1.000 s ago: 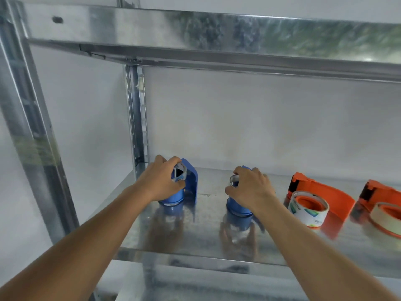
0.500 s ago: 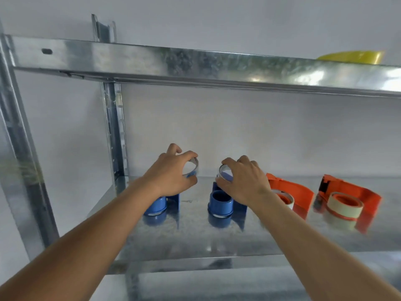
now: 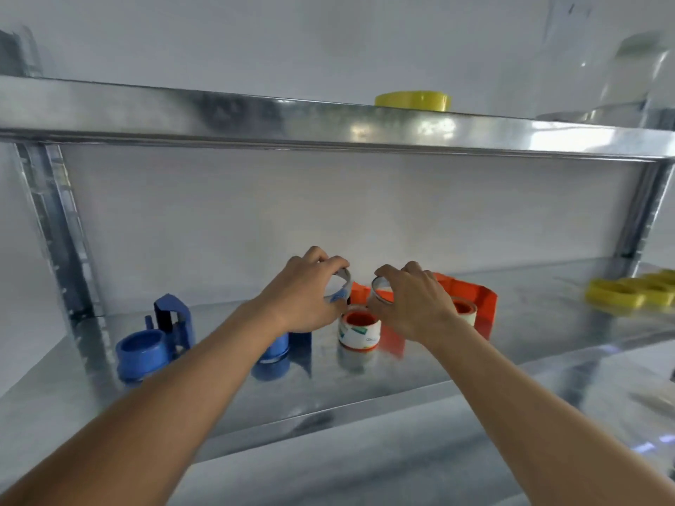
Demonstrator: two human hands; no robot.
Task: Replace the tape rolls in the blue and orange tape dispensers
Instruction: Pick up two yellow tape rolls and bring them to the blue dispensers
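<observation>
**Two empty tape cores held above a metal shelf**

At the far left a galvanised steel upright (image 3: 54,228) bounds the bay, and the shiny lower shelf (image 3: 420,388) runs rightward from it to a second upright (image 3: 643,210) at the far right. The upper shelf (image 3: 255,118) spans overhead, leaving an open gap between the two shelves and a plain white wall behind.

Near the left upright stands a blue tape dispenser (image 3: 149,345), smooth plastic, its round hub bare. Just right of it a second blue dispenser (image 3: 277,350) is partly hidden behind the left forearm.

The left hand (image 3: 303,297) pinches a thin grey ring, an empty tape core (image 3: 341,286), between curled fingers and thumb, held above the shelf. The right hand (image 3: 412,304) grips a like core (image 3: 380,284) just beside it; the two rings sit close but apart.

Below the hands an orange dispenser (image 3: 359,328) carries a white roll on its hub. A second orange dispenser (image 3: 475,304) lies behind the right hand, also with a pale roll.

Well to the right, blurred yellow rings (image 3: 632,294) rest on the lower shelf. A yellow roll (image 3: 412,102) sits on the upper shelf.
</observation>
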